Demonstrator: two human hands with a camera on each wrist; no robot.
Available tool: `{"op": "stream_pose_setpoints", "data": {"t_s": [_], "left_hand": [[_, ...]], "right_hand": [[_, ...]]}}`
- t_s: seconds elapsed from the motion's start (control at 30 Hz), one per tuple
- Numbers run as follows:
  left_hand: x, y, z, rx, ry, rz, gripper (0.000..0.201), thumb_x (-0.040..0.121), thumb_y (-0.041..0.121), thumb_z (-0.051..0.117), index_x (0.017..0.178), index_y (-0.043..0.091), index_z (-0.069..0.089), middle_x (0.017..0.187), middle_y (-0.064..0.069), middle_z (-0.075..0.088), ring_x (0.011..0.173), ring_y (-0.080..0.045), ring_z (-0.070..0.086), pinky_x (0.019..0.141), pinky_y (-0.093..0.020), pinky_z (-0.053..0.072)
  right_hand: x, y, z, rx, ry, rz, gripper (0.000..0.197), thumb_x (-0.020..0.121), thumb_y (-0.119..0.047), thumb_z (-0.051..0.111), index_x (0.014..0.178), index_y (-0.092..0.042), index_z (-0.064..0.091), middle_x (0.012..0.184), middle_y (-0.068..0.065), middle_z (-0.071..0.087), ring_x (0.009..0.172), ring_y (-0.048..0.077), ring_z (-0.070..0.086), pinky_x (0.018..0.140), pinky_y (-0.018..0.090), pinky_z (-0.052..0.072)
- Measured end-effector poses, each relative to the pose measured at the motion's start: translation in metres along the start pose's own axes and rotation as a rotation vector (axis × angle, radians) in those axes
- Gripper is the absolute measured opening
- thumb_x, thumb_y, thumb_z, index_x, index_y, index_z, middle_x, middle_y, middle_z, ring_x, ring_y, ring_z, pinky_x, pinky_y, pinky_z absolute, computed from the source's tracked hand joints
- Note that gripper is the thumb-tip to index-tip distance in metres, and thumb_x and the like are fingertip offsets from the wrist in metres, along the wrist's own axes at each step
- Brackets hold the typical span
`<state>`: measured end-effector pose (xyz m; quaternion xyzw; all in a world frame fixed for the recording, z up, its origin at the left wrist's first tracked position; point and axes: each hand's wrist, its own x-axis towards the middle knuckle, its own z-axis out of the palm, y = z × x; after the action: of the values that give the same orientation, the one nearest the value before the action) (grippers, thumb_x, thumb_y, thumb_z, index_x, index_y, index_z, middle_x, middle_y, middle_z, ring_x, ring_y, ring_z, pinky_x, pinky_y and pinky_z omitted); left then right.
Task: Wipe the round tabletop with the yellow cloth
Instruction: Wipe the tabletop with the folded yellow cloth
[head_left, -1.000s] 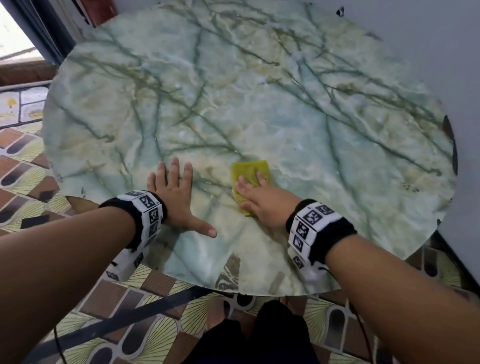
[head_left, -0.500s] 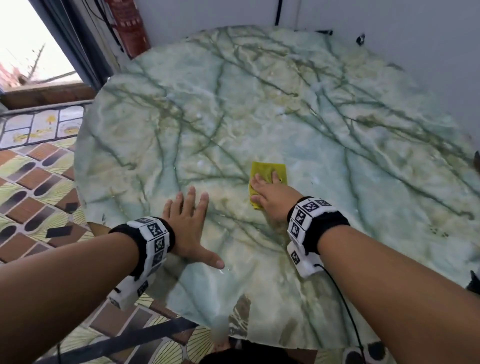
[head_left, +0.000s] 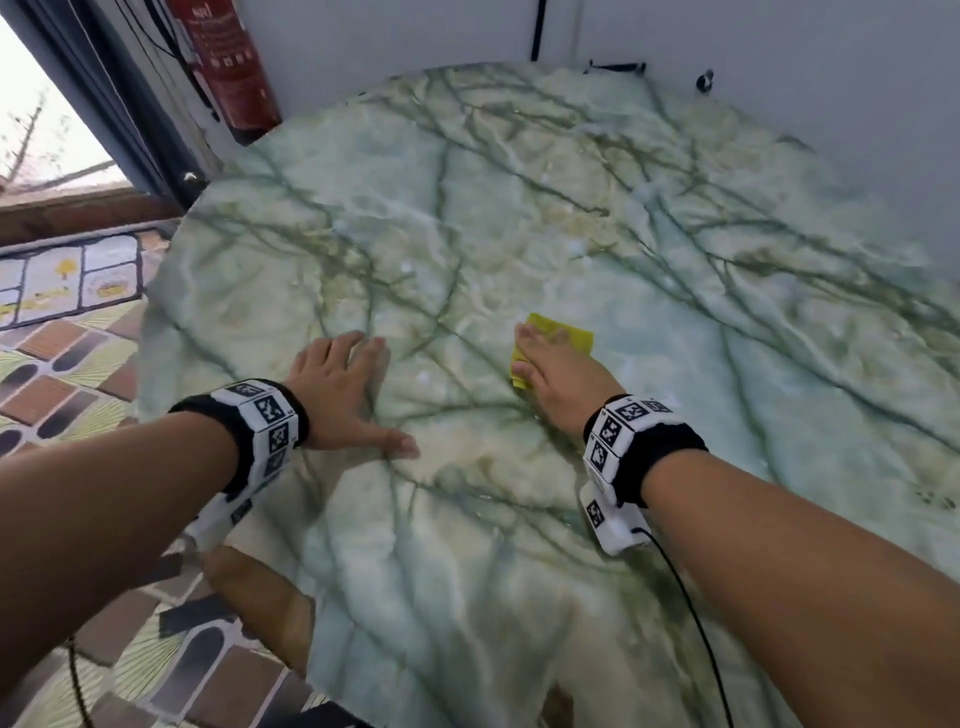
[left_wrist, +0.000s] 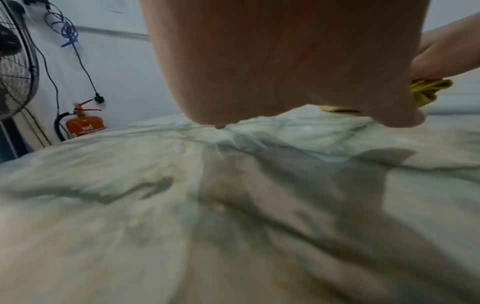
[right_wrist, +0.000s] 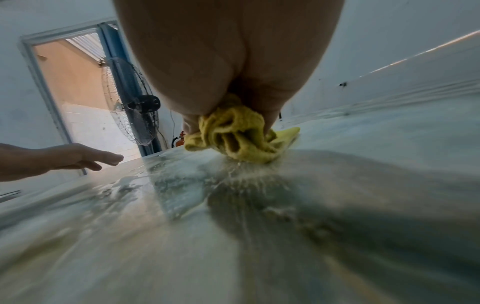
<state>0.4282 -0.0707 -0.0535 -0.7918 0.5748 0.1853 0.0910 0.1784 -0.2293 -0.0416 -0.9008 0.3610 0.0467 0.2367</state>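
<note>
The yellow cloth (head_left: 558, 338) lies on the round marbled surface (head_left: 571, 218), roughly at its middle, pinned under the right hand (head_left: 558, 371). In the head view that hand lies over the cloth's near half, fingers stretched forward on top of it, and the far corner and left edge of the cloth stick out beyond the fingers. From the right wrist view the cloth (right_wrist: 239, 135) is bunched into folds beneath the palm (right_wrist: 228, 61) and touches the surface (right_wrist: 259, 226); whether the fingers curl into the fabric or simply press it flat cannot be told from there, though from above they look straight.

The left hand (head_left: 343, 395) is apart from the cloth, to its left on the same surface, with a bare stretch of marble between the two hands. Its fingers are spread and straight, thumb out to the side, and it holds nothing. In the left wrist view the palm (left_wrist: 259, 61) sits just above the surface (left_wrist: 182, 205), only the fingertips appearing to reach it, and the cloth (left_wrist: 426, 90) shows at the right edge under the other hand.

Counted: one cloth, one round surface, two hands, each with a black wristband (head_left: 260, 415) carrying square printed markers. Behind the surface stands one red fire extinguisher (head_left: 228, 62) against the wall, and one fan (right_wrist: 132, 102) hangs near the doorway. The floor (head_left: 67, 364) is patterned tile.
</note>
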Motion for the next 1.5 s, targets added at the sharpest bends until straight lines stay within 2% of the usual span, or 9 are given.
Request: {"op": "stream_pose_setpoints", "data": {"t_s": [0.1, 0.23, 0.37, 0.63, 0.73, 1.03, 1.27, 1.4, 1.5], "left_hand": [[0.024, -0.020, -0.011, 0.029, -0.020, 0.060, 0.149, 0.051, 0.109, 0.044, 0.163, 0.024, -0.005, 0.171, -0.007, -0.001, 0.155, -0.036, 0.006, 0.126, -0.052, 0.012], [0.050, -0.040, -0.021, 0.061, -0.008, 0.141, 0.140, 0.055, 0.108, 0.043, 0.161, 0.025, 0.003, 0.170, -0.010, 0.002, 0.155, -0.037, 0.009, 0.125, -0.053, 0.012], [0.062, -0.053, -0.018, 0.077, -0.017, 0.156, 0.137, 0.061, 0.106, 0.040, 0.163, 0.026, -0.004, 0.171, -0.008, -0.004, 0.156, -0.034, 0.003, 0.126, -0.051, 0.007], [0.087, -0.076, -0.021, 0.080, 0.024, 0.174, 0.147, 0.054, 0.112, 0.024, 0.165, 0.022, -0.010, 0.172, -0.009, -0.009, 0.158, -0.032, -0.005, 0.127, -0.051, 0.001], [0.094, -0.084, -0.022, 0.115, 0.008, 0.191, 0.149, 0.054, 0.112, 0.024, 0.164, 0.020, -0.017, 0.172, -0.006, -0.018, 0.159, -0.030, -0.012, 0.128, -0.049, -0.001], [0.101, -0.093, -0.008, 0.073, -0.033, 0.198, 0.150, 0.051, 0.114, 0.020, 0.158, 0.021, -0.032, 0.165, -0.002, -0.038, 0.154, -0.023, -0.030, 0.128, -0.047, -0.010], [0.104, -0.094, -0.011, 0.070, -0.073, 0.207, 0.155, 0.046, 0.115, 0.021, 0.157, 0.020, -0.033, 0.163, -0.003, -0.040, 0.154, -0.025, -0.031, 0.127, -0.047, -0.011], [0.107, -0.096, -0.013, 0.072, -0.087, 0.219, 0.159, 0.042, 0.116, 0.021, 0.156, 0.020, -0.033, 0.158, 0.000, -0.045, 0.154, -0.026, -0.031, 0.127, -0.047, -0.011], [0.105, -0.094, -0.014, 0.078, -0.104, 0.208, 0.160, 0.040, 0.116, 0.019, 0.156, 0.019, -0.033, 0.160, -0.001, -0.043, 0.154, -0.027, -0.030, 0.128, -0.048, -0.010]], "right_hand": [[0.004, -0.011, 0.002, 0.014, 0.070, -0.020, 0.053, 0.104, -0.031, 0.030, 0.153, -0.022, 0.015, 0.161, -0.005, 0.012, 0.149, 0.018, 0.006, 0.115, 0.036, 0.024], [-0.001, -0.013, 0.013, -0.068, -0.061, 0.035, 0.054, 0.102, -0.040, 0.030, 0.152, -0.024, 0.018, 0.161, -0.005, 0.013, 0.149, 0.023, -0.002, 0.116, 0.048, 0.026], [-0.008, -0.017, 0.015, -0.047, 0.040, 0.212, 0.070, 0.094, -0.063, 0.025, 0.150, -0.022, 0.024, 0.159, -0.003, 0.019, 0.147, 0.020, 0.018, 0.118, 0.040, 0.025], [0.018, -0.036, 0.036, -0.094, -0.021, 0.478, 0.075, 0.096, -0.050, 0.038, 0.153, -0.016, 0.002, 0.161, 0.005, -0.009, 0.148, 0.034, -0.001, 0.117, 0.045, 0.021], [0.028, -0.031, 0.033, -0.161, -0.015, 0.439, 0.063, 0.101, -0.032, 0.035, 0.154, -0.016, 0.004, 0.161, 0.005, -0.008, 0.148, 0.035, 0.004, 0.115, 0.044, 0.023], [0.109, -0.022, -0.010, -0.254, -0.067, 0.396, 0.057, 0.101, -0.025, 0.034, 0.153, -0.016, 0.012, 0.161, 0.008, -0.002, 0.145, 0.039, 0.014, 0.112, 0.048, 0.030], [0.123, -0.107, 0.033, -0.332, -0.196, -0.070, 0.057, 0.101, -0.019, 0.036, 0.153, -0.013, 0.013, 0.161, 0.011, 0.001, 0.146, 0.035, 0.012, 0.117, 0.041, 0.019], [0.133, -0.026, 0.003, -0.329, -0.129, 0.209, 0.065, 0.092, -0.012, 0.042, 0.151, -0.010, 0.014, 0.160, 0.016, 0.001, 0.141, 0.038, 0.025, 0.107, 0.047, 0.038], [0.153, 0.000, -0.033, -0.355, -0.127, 0.362, 0.058, 0.099, -0.022, 0.036, 0.151, -0.009, 0.013, 0.160, 0.016, 0.000, 0.142, 0.040, 0.023, 0.109, 0.048, 0.033]]}}
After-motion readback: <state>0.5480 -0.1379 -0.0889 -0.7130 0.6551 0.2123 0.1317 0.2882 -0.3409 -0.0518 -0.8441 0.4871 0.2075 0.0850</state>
